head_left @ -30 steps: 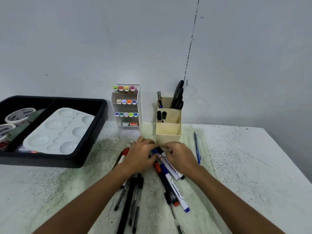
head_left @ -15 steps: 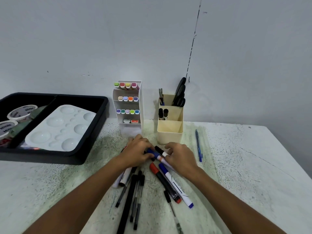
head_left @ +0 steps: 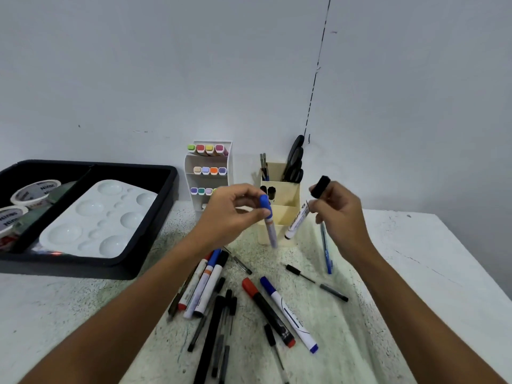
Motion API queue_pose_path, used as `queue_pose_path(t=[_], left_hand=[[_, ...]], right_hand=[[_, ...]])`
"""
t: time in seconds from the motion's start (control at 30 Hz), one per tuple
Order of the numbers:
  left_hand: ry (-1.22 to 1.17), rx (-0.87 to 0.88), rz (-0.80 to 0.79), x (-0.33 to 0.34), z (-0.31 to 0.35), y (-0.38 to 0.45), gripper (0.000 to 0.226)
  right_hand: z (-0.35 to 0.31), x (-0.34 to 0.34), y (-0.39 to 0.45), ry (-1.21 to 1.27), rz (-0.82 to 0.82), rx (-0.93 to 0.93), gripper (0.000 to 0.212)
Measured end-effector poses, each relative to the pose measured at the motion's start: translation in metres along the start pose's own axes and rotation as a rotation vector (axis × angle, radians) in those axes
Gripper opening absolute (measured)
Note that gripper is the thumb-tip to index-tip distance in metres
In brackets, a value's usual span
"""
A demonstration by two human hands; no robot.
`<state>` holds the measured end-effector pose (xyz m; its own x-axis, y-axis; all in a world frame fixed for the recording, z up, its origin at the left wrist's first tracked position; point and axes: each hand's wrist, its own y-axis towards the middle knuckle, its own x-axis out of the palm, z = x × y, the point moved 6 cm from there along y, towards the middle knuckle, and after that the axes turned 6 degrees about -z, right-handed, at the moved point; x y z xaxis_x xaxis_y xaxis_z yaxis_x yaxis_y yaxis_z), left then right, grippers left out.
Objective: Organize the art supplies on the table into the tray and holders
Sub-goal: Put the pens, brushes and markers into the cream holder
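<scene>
On my left the tray (head_left: pixel 155 261) sits on the worktop (head_left: pixel 415 273), the palette (head_left: pixel 97 220) lying in it beside tape rolls (head_left: pixel 30 192). Behind the loose pens (head_left: pixel 221 309) stand two holders against the wall: the marker rack (head_left: pixel 210 173) left, the pen holder (head_left: pixel 279 217) right, scissors (head_left: pixel 295 159) in its rear compartment.

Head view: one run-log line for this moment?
left hand: holds blue-capped marker | right hand: holds black-capped marker | both raised before cream holder
</scene>
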<state>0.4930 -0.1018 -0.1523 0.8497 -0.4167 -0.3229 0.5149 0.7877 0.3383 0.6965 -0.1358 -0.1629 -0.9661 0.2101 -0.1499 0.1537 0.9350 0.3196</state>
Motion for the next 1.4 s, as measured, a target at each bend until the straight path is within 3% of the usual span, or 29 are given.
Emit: queue_pose_path(t=[0.17,0.3,0.47,0.73,1.13,1.4], left_hand=[[0.239,0.201,0.225,0.002,0.030,0.022,0.022],[0.425,0.262,0.295,0.009,0.030,0.037,0.027],[0.540,0.228,0.263,0.020,0.006,0.051,0.027],[0.655,0.096,0.213,0.026,-0.026,0.062,0.023],[0.606,0.000,0.176,0.023,-0.039,0.065,0.027],[0.550,-0.014,0.139,0.020,-0.042,0.064,0.027]], right_hand=[[-0.024,-0.009,0.020,-0.131,0.074,-0.158,0.011],[-0.018,-0.002,0.031,-0.252,0.073,-0.199,0.016],[0.013,0.011,0.044,-0.426,-0.009,-0.142,0.014],[0.037,0.027,0.054,-0.508,-0.082,-0.043,0.012],[0.056,0.032,0.062,-0.550,-0.127,0.100,0.007],[0.059,0.032,0.060,-0.551,-0.169,0.118,0.016]])
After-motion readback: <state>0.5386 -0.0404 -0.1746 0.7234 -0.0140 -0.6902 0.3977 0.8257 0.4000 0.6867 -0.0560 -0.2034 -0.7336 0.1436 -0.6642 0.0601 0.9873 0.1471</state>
